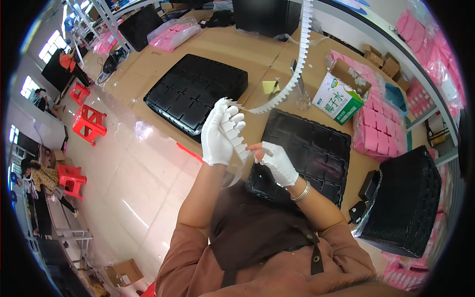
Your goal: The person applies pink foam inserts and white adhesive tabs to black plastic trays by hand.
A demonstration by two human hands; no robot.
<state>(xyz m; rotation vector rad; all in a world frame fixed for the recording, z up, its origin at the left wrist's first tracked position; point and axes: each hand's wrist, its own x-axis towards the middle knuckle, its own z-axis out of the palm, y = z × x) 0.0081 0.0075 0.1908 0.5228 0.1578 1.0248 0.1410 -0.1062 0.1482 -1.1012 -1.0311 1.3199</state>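
A long white strip with tooth-like tabs (300, 59) hangs from the top of the view and curves down to my hands. My left hand (217, 136), in a white glove, is closed around the strip, and the fingers point up. From the left palm a tabbed length runs down toward my right hand (278, 164). That hand wears a white glove with bare thumb and index fingertips, which pinch at the strip's edge. A thin translucent tail (236, 177) curls below. Under the right hand lies a black compartment tray (307, 143); a stack of similar trays (195, 91) sits beyond the left hand.
A brown cardboard-covered table (267, 54) carries the trays. At right stand a white and green carton (339, 96), pink wrapped bundles (378, 131) and a tall stack of black trays (405, 203). Red stools (89, 123) and several people are across the floor at left.
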